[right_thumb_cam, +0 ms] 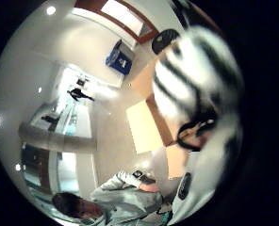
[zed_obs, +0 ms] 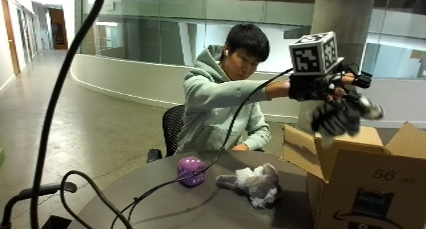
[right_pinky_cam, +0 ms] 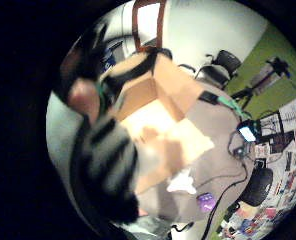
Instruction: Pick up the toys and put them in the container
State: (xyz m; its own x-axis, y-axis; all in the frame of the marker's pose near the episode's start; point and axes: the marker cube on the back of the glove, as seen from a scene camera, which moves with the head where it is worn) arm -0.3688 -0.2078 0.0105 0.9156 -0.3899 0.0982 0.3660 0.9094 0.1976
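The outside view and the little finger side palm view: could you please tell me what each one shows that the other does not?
Only the outside view shows the gloved right hand from outside, raised above the cardboard box. Only the palm view looks into the box's open top, at its pale inside. Both show the striped plush toy that the hand grips, the purple die and the grey-white plush on the table.

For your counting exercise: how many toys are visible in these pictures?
3: a striped plush toy held by the gloved right hand above the cardboard box; a purple toy and grey plush on the table.
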